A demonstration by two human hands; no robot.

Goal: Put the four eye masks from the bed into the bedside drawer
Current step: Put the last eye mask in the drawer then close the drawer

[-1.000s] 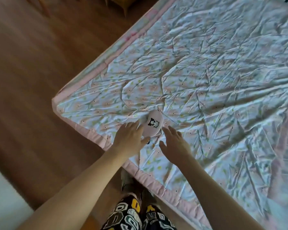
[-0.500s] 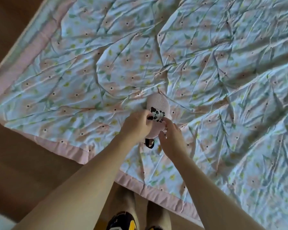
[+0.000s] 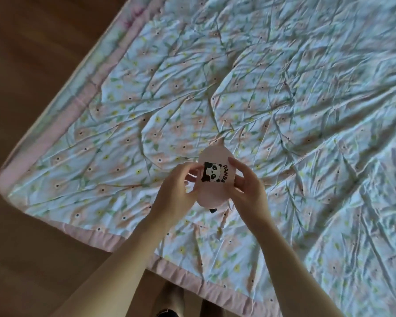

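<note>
A pink eye mask [image 3: 212, 193] with a black-and-white panda print and the word PANDA is held up over the near corner of the bed. My left hand [image 3: 174, 193] pinches its left edge and my right hand [image 3: 247, 191] grips its right edge. A small black piece pokes out below the mask. The floral quilt [image 3: 284, 99] lies wrinkled under it. No other eye mask and no bedside drawer is in view.
The quilt's pink border [image 3: 78, 232] runs along the near and left bed edges. Brown wooden floor [image 3: 32, 65] lies to the left and below. My feet [image 3: 176, 300] stand at the bed's edge.
Both hands closed on the eye mask and lifted it off the quilt. The view shifted, showing more of the bed's left edge and the floor.
</note>
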